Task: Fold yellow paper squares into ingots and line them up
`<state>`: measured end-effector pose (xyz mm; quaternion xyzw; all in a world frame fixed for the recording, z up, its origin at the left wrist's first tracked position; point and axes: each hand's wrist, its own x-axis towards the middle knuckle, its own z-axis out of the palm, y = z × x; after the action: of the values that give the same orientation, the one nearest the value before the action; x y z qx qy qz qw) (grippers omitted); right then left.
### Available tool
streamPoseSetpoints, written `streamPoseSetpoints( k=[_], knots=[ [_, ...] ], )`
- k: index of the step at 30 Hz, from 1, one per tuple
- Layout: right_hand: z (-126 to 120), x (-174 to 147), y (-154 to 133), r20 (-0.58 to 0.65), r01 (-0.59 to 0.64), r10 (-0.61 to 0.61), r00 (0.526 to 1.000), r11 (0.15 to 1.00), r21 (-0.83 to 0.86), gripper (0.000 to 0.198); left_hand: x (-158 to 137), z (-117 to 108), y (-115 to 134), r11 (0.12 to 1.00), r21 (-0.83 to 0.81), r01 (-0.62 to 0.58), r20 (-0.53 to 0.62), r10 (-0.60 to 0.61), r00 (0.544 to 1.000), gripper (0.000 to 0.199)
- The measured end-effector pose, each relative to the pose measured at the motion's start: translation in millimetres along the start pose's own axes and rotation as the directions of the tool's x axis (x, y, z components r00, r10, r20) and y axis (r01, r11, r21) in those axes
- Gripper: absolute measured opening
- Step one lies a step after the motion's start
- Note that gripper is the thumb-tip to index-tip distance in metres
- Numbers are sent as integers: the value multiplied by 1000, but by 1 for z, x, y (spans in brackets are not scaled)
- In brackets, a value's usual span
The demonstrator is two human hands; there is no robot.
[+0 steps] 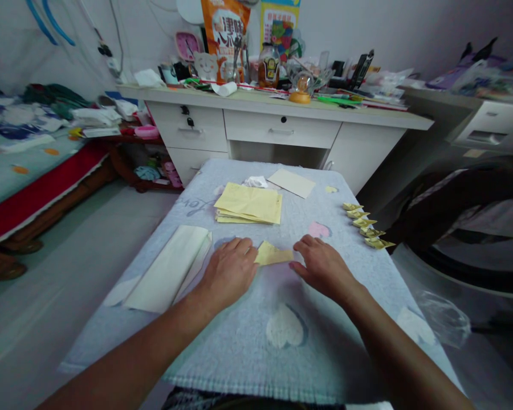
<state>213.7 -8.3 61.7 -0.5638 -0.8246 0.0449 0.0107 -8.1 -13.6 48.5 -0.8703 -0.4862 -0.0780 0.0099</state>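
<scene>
A small folded piece of yellow paper (274, 254) lies flat on the cloth-covered table between my hands. My left hand (233, 265) is closed on its left end, with the fingertips hidden behind the knuckles. At the paper's right tip, my right hand (322, 263) has its thumb and bent fingers apart, close to the edge; whether they touch it is hard to see. Beyond my hands sits a stack of yellow paper sheets (250, 202). Several small folded yellow paper shapes (367, 225) stand in a row along the table's right side.
A folded whitish sheet (169, 267) lies left of my left arm. Toward the far edge are a cream card (291, 183) and a crumpled white tissue (255, 181). Behind the table (239, 353) stands a cluttered white desk (256, 122); a washing machine (487, 131) is at right.
</scene>
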Motion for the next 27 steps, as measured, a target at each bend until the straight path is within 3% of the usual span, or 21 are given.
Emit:
streamPoseSetpoints(
  k=[2, 5, 10, 15, 21, 27],
  knots=[
    [3, 10, -9, -13, 22, -22, 1000, 999, 37, 27, 11, 5, 7, 996, -83, -36, -52, 31, 998, 19],
    [17, 20, -15, -28, 58, -55, 998, 995, 81, 28, 19, 21, 12, 988, -150, -30, -30, 26, 999, 16],
    [44, 23, -10, -177, 174, -141, 974, 967, 185, 37, 19, 40, 5, 983, -172, -63, -11, 62, 998, 10],
    [57, 21, -6, -239, 191, -127, 963, 944, 268, 34, 17, 44, 1, 987, -132, -87, -30, 84, 996, 9],
    [59, 22, -3, -271, 252, -182, 945, 935, 250, 29, 13, 43, -1, 970, -231, -76, -98, 54, 994, 38],
    [62, 24, -2, -283, 247, -154, 947, 910, 332, 40, 14, 47, -2, 970, -233, -64, -110, 39, 993, 29]
  ],
)
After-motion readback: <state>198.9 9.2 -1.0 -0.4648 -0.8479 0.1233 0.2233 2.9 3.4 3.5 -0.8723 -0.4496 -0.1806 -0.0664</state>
